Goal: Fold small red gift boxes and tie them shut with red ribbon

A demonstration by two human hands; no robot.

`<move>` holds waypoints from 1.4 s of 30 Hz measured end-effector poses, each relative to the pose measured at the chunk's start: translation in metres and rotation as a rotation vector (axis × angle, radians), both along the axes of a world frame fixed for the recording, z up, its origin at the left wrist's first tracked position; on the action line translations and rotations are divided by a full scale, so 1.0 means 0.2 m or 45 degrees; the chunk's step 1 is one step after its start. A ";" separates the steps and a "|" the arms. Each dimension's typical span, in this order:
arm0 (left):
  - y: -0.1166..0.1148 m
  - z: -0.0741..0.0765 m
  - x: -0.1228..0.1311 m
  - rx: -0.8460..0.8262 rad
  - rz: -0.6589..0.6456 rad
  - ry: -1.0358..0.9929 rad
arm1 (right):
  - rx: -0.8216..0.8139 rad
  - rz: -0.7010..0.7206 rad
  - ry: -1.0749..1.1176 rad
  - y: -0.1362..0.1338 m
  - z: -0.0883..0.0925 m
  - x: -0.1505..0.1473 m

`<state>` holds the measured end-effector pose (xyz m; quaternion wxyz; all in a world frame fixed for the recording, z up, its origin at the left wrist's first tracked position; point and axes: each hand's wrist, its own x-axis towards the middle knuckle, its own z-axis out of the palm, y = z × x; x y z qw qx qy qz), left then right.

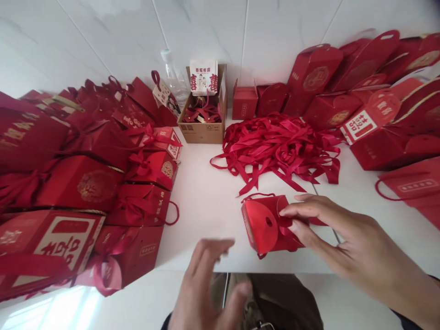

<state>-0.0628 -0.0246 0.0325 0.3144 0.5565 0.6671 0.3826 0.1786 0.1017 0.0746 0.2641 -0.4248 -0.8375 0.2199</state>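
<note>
A small red gift box (257,227) lies near the front edge of the white table, with a round flap, a hole in it and a red cord along its sides. The thumb and forefinger of my right hand (354,240) pinch a red ribbon (286,225) at the box's right side. To the left of the box and apart from it, my left hand (208,286) hovers at the table edge, fingers and thumb spread, holding nothing and slightly blurred. Behind the box lies a tangled heap of loose red ribbons (278,146).
Red boxes tied with ribbon bows (137,204) crowd the left side. More red boxes and bags (318,75) stand at the right and back. A cardboard carton (202,133) holding cards and ribbon pieces is against the tiled wall, beside a clear plastic bottle (172,75).
</note>
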 end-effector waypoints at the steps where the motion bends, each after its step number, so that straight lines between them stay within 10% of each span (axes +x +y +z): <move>1: 0.12 0.04 0.05 0.120 -0.142 0.111 | -0.003 -0.008 0.010 0.00 -0.01 0.00; 7: 0.46 0.07 0.13 0.326 -0.523 0.359 | 0.045 0.002 0.080 -0.01 -0.05 -0.01; 16: 0.34 0.00 0.11 0.245 -0.234 -0.287 | 0.016 0.067 0.133 0.01 -0.05 -0.06; 42: 0.33 -0.01 0.10 0.178 -0.235 -0.596 | -0.201 0.206 0.105 0.02 -0.03 -0.15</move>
